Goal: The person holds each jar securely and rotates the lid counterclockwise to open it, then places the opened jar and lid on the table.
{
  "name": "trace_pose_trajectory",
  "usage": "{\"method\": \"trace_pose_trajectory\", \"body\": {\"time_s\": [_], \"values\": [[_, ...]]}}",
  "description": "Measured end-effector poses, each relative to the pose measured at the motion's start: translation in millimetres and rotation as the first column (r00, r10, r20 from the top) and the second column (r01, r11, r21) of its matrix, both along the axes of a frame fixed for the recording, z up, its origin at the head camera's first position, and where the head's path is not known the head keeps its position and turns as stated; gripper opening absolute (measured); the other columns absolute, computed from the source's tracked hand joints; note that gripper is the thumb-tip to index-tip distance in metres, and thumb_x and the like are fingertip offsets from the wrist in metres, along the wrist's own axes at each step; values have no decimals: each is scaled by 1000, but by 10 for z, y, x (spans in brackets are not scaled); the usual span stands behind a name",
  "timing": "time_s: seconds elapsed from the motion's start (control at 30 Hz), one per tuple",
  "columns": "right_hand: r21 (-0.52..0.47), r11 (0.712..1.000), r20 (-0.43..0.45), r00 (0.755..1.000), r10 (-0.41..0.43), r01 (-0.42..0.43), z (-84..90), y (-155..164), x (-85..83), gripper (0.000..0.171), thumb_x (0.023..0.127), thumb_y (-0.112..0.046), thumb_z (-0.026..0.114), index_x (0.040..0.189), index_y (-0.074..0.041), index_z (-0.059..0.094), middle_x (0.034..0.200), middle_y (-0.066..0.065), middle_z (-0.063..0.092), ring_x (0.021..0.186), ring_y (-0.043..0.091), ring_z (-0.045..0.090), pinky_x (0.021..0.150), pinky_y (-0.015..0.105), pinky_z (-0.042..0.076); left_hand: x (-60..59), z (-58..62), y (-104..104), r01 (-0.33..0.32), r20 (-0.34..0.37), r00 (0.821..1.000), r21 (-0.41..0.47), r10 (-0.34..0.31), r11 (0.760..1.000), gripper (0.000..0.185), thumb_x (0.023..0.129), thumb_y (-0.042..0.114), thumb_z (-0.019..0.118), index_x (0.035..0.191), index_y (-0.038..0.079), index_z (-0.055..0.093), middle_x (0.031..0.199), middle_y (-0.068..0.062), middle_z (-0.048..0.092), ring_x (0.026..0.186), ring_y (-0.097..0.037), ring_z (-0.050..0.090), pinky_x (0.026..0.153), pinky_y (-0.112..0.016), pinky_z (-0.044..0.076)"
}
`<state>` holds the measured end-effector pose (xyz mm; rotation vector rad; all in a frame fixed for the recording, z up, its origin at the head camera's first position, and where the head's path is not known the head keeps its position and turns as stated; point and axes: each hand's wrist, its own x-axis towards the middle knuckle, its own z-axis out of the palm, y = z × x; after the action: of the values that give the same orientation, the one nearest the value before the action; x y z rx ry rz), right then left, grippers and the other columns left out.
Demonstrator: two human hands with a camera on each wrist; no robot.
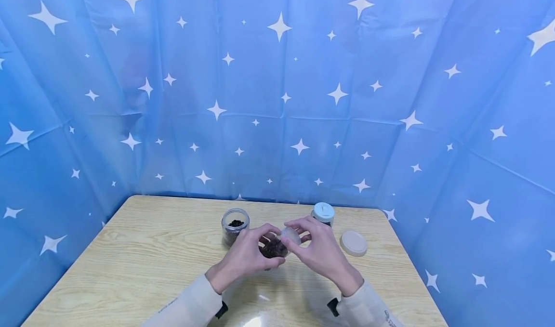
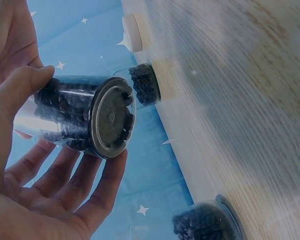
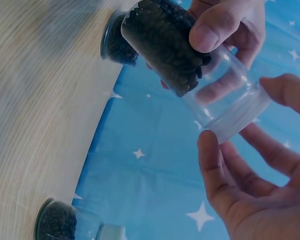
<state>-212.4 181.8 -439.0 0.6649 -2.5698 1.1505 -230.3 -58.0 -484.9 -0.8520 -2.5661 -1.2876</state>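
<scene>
Over the table, my left hand [image 1: 248, 254] grips a clear jar [image 2: 72, 112] round its body. Small dark bean-like pieces [image 3: 162, 42] fill part of this tilted jar, gathered toward its base. My right hand [image 1: 322, 248] pinches the whitish translucent lid [image 3: 238, 116] at the jar's other end, its thumb and fingers on opposite sides of the rim. In the right wrist view, the lid sits on the jar's mouth. Whether it is tight I cannot tell.
An uncovered jar [image 1: 230, 234] with dark pieces stands just beyond my left hand. Behind my right hand is a jar with a pale blue lid [image 1: 323, 212]. A round beige lid [image 1: 353, 243] lies on the wooden table [image 1: 130, 250]. A starry blue curtain [image 1: 260, 76] hangs behind.
</scene>
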Motion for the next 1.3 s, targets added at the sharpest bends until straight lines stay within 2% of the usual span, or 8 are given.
{"method": "trace_pose_trajectory", "body": {"time_s": [0.27, 0.5, 0.7, 0.87, 1.17, 1.3], "values": [[-25, 999, -5, 999, 40, -40, -21, 37, -17, 29, 106, -31, 89, 133, -24, 85, 128, -5, 83, 113, 15, 79, 87, 28, 70, 5, 16, -5, 1, 7, 1000, 1, -1, 1000, 49, 88, 29, 103, 129, 22, 78, 114, 1, 90, 99, -19, 86, 87, -30, 69], [-37, 992, -45, 992, 119, -121, -53, 109, -58, 31, 105, -28, 90, 135, -27, 84, 134, -7, 82, 119, 17, 79, 93, 34, 71, 3, 24, -10, 5, 15, 1000, 0, -5, 1000, 50, 87, 29, 104, 130, 21, 78, 114, 1, 90, 99, -20, 86, 87, -31, 68], [-3, 976, -58, 975, 216, -217, -77, 196, -109, 36, 105, -16, 89, 139, -25, 81, 139, -8, 78, 126, 16, 78, 104, 38, 70, 10, 27, -12, 8, 15, 1000, -4, -8, 1000, 51, 88, 28, 104, 131, 22, 78, 114, 2, 90, 100, -17, 86, 90, -29, 68], [27, 956, -84, 952, 295, -293, -63, 247, -148, 43, 101, -8, 90, 140, -23, 79, 144, -3, 77, 131, 19, 78, 110, 45, 68, 11, 29, -12, 9, 15, 1000, -11, -9, 1000, 52, 88, 27, 104, 132, 21, 78, 115, 2, 90, 101, -16, 86, 90, -28, 68], [46, 940, -116, 932, 343, -339, -70, 269, -187, 46, 98, -2, 91, 138, -20, 80, 146, 4, 76, 134, 24, 77, 112, 49, 68, 9, 41, -21, 6, 8, 1000, -21, -6, 1000, 53, 87, 27, 104, 133, 21, 78, 117, 1, 90, 102, -17, 86, 91, -29, 68], [48, 939, -116, 932, 344, -341, -78, 267, -186, 46, 97, -2, 91, 138, -20, 81, 147, 1, 74, 135, 23, 77, 112, 48, 68, 11, 38, -29, 10, 6, 1000, -18, -10, 1000, 52, 87, 27, 104, 132, 21, 78, 116, 1, 90, 102, -17, 86, 90, -29, 68]]}}
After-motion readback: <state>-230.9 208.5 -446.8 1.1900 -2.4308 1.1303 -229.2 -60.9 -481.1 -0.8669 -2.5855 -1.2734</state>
